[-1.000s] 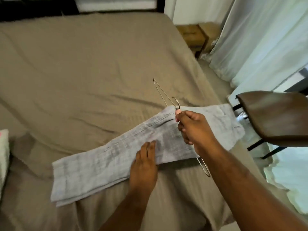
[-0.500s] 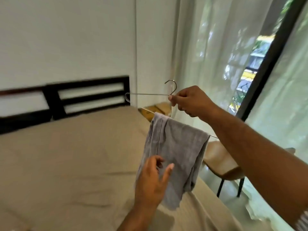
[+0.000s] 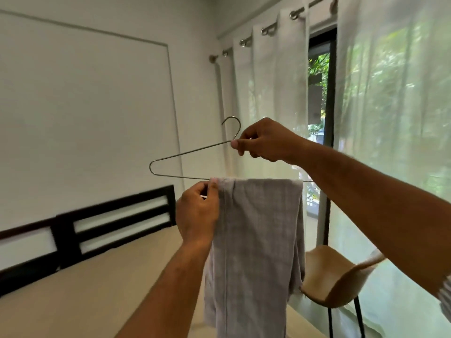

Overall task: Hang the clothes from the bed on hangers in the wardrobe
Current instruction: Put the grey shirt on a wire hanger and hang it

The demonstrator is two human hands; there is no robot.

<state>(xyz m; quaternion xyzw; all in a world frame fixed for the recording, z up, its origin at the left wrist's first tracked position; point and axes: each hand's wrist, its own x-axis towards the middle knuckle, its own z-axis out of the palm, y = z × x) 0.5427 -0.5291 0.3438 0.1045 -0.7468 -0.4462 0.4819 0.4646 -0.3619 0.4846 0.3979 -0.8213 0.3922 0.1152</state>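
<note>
Right hand [image 3: 264, 142] pinches hanger [image 3: 192, 150] below its hook, holding it level; left hand [image 3: 198, 214] pinches trousers [image 3: 256, 240] at the bar, apparently to centre them.

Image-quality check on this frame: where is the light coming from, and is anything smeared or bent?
Head view: daylight through the sheer curtains backlights the room and glows pale. Head view: the headboard is smeared by motion, while the wire hanger and grey garment look fairly crisp. Head view: the wide lens slants the curtain rod and leans the wall seam.
</note>
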